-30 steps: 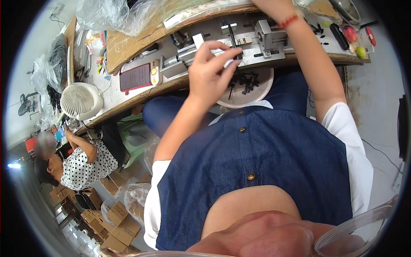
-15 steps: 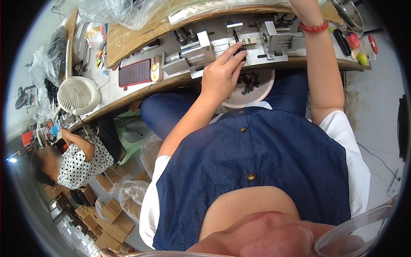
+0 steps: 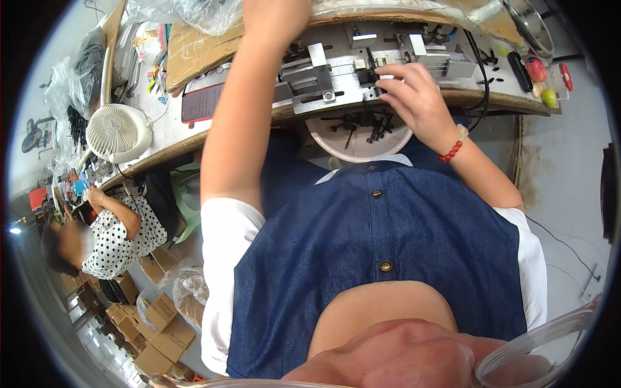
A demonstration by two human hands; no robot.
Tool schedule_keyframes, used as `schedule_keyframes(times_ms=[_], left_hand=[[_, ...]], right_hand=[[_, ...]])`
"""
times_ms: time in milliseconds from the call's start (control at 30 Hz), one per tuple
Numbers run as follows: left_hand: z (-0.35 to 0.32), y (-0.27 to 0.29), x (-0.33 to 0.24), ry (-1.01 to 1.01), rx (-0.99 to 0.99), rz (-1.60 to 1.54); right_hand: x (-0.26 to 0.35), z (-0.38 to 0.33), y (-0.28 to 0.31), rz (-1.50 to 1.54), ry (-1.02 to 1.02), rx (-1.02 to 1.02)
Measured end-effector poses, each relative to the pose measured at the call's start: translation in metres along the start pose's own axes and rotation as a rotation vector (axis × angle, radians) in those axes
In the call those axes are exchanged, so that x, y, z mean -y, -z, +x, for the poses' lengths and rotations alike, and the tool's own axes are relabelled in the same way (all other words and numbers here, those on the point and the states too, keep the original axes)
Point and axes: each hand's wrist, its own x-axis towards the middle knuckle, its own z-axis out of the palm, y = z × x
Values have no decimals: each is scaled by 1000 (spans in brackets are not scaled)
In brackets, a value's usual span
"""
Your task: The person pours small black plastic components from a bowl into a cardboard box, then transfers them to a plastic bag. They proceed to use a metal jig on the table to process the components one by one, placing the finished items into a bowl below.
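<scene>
The left hand [image 3: 275,16] reaches far across the tabletop [image 3: 169,123], its grip hidden, so I can't tell; the right hand [image 3: 422,105] bends inward, fingers [image 3: 399,70] slightly parted beside the black rod [image 3: 370,59] in the jig [image 3: 318,57].

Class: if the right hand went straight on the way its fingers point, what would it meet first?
The right hand would probably meet the black rod on the metal fixture first; depth is unclear, so they may already touch.

I'm standing in an assembly workshop: a metal jig [image 3: 343,83] sits along the front edge of the workbench [image 3: 168,125], a basin [image 3: 328,138] of small black parts [image 3: 374,129] just below, cardboard cartons [image 3: 169,344] piled on the floor.
</scene>
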Motion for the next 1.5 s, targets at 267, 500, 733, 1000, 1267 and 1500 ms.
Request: schedule_keyframes(times_ms=[267,500,733,1000,1267,1500], left_hand=[[22,14,6,105,295,-222],[-12,6,0,341,58,-579],[0,11,23,649,-289,-1040],[-68,23,-54,379,-184,-867],[-148,-35,-81,123,15,-465],[-149,-52,-79,97,9,-382]], right_hand=[[-11,-2,-23,-259,97,48],[-14,9,-14,-193,142,65],[-67,112,32,-246,-10,-252],[-124,165,22,-445,-113,-140],[-92,155,49,861,-332,-248],[-71,127,60,938,-267,-308]])
